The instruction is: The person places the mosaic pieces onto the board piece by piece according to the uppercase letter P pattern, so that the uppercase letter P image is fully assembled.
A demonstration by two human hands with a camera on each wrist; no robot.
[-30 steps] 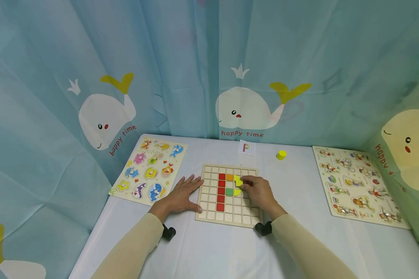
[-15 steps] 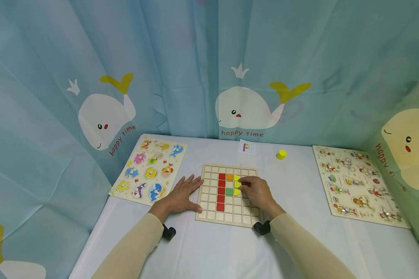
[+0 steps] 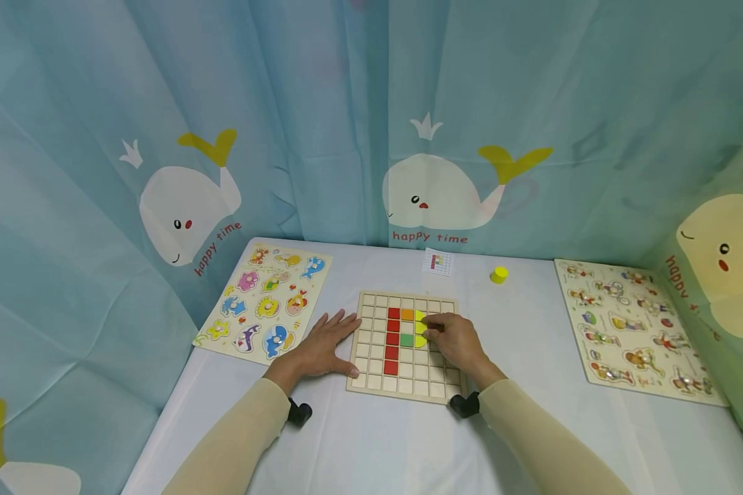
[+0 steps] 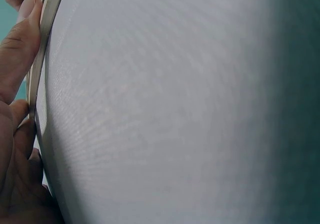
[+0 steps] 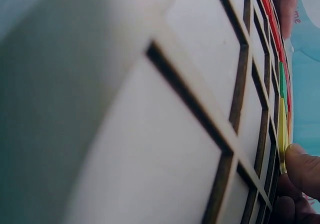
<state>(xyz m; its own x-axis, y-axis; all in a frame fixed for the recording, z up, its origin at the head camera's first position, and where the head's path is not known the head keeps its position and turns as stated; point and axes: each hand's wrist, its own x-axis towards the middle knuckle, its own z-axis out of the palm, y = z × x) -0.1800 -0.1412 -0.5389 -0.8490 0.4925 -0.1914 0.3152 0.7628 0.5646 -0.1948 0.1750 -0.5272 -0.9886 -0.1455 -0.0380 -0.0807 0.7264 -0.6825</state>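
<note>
A wooden grid board lies on the white table. My left hand rests spread along its left edge, with the thumb on the near-left rim. With thumb and fingertips, my right hand pinches a yellow tile that sits in the column right of the green tile. Other yellow pieces adjoin it above and below; the fingers partly cover them. A column of red tiles and an orange tile are in other cells. In the right wrist view, the thumb touches yellow.
Behind the board lies a small pattern card. A yellow cylinder stands to its right. Picture puzzle boards flank the grid: sea animals on the left, figures on the right. A blue whale-print curtain encloses the table's back.
The yellow tile, held askew over the column a second ago, has turned and come down in line with the other yellow pieces. My left hand has stayed put.
</note>
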